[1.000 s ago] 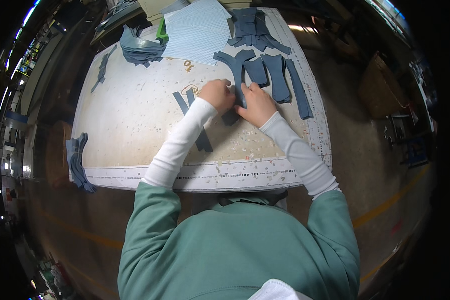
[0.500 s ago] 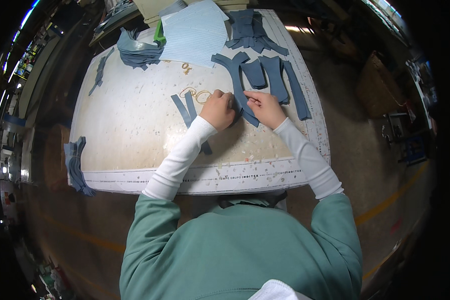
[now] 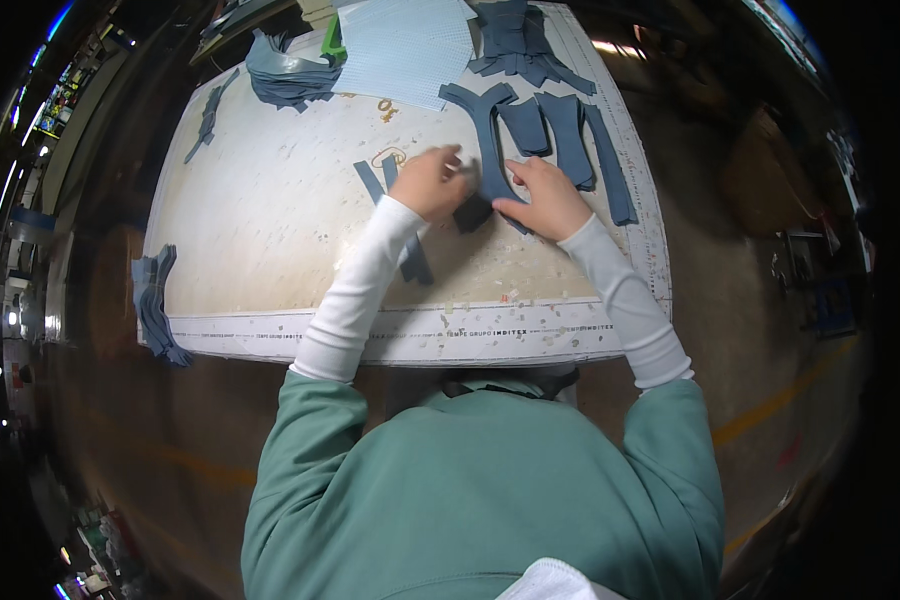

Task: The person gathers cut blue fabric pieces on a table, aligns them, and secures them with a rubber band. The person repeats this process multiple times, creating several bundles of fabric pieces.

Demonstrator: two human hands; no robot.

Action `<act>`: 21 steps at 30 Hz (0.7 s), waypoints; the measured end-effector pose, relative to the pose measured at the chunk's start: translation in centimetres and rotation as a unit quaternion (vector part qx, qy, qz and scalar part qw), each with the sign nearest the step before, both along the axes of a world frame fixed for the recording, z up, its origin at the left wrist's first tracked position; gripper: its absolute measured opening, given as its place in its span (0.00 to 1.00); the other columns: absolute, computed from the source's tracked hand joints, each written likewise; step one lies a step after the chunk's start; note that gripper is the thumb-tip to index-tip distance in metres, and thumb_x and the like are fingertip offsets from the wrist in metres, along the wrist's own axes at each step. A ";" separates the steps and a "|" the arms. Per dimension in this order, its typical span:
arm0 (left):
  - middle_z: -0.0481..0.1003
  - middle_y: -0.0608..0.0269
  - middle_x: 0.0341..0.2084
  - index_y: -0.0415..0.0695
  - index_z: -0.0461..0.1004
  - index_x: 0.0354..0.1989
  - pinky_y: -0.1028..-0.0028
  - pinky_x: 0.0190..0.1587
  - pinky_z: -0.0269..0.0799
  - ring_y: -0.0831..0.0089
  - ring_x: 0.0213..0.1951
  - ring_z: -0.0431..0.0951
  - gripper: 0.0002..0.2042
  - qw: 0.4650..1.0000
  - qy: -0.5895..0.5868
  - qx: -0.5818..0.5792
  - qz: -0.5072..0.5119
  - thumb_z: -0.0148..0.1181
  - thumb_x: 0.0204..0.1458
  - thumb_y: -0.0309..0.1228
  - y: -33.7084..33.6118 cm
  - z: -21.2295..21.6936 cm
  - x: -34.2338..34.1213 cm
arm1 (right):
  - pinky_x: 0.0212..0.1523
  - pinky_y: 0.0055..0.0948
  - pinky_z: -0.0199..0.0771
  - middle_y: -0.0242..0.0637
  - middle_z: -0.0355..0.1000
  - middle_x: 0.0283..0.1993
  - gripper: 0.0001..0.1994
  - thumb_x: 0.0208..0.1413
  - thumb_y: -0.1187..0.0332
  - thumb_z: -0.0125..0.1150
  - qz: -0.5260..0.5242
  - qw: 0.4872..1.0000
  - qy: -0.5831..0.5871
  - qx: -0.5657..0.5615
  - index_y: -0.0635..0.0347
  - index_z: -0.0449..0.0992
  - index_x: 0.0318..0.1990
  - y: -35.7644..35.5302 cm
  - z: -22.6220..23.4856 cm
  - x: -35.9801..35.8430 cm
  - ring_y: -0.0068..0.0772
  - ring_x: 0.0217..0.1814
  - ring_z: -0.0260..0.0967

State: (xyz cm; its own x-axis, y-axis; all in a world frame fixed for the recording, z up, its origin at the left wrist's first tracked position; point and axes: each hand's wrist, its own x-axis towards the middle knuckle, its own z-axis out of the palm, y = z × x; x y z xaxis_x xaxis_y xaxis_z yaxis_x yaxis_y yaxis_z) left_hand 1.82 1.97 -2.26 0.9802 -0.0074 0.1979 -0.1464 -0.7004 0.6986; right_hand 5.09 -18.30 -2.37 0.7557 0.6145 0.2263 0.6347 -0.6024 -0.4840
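My left hand (image 3: pixel 432 186) hovers over the table's middle, its fingers half curled and smeared by motion. I cannot make out anything in them. My right hand (image 3: pixel 550 200) has thumb and forefinger apart, the thumb tip at the edge of a Y-shaped blue cut piece (image 3: pixel 486 125). Between the hands, a short dark blue piece (image 3: pixel 473 214) lies against the lower part of the Y shape. Two narrow blue strips (image 3: pixel 414 262) cross partly under my left wrist. A tan rubber band (image 3: pixel 388 158) lies just beyond my left hand.
Blue stacks (image 3: pixel 526 127) and a long strip stack (image 3: pixel 610 165) lie to the right. Farther back are perforated white sheets (image 3: pixel 405 50), a curved blue bundle (image 3: pixel 288 75) and another blue pile (image 3: pixel 515 45). A blue bundle (image 3: pixel 153 305) hangs over the table's left edge.
My left hand has moved slightly away from the Y-shaped piece, uncovering the short dark piece. My right thumb and forefinger have spread from a pinch. The whole view has shifted a little.
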 end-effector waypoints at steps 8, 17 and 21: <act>0.77 0.53 0.31 0.41 0.77 0.37 0.69 0.42 0.71 0.60 0.35 0.77 0.18 0.954 0.091 0.146 0.244 0.53 0.42 0.40 10.5 1.7 -1.6 | 0.46 0.32 0.66 0.42 0.63 0.41 0.27 0.43 0.68 0.63 0.000 0.998 -0.062 -0.001 0.65 0.65 0.53 0.0 0.7 -2.5 0.41 0.46 0.63; 0.77 0.51 0.31 0.38 0.77 0.33 0.71 0.39 0.72 0.62 0.33 0.78 0.25 0.945 0.209 0.095 0.233 0.69 0.30 0.47 8.7 -0.4 -2.2 | 0.41 0.34 0.72 0.44 0.72 0.33 0.16 0.41 0.63 0.64 0.057 0.995 0.076 -0.035 0.64 0.74 0.36 9.8 2.2 -1.5 0.43 0.37 0.72; 0.77 0.56 0.24 0.43 0.78 0.26 0.72 0.37 0.72 0.66 0.30 0.78 0.17 0.958 0.100 0.101 0.247 0.68 0.32 0.43 8.3 -0.6 -3.6 | 0.46 0.34 0.72 0.49 0.72 0.38 0.17 0.40 0.62 0.65 -0.012 0.997 0.040 -0.069 0.66 0.75 0.34 13.9 0.7 -3.2 0.45 0.42 0.72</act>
State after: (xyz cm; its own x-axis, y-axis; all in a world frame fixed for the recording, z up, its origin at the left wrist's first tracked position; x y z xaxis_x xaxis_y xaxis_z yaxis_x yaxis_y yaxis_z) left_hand -1.78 10.25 -2.90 0.8918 0.4498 0.0490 0.3614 -0.7732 0.5211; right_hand 1.89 -4.44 -1.66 0.7834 0.6165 0.0791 0.5812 -0.6814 -0.4449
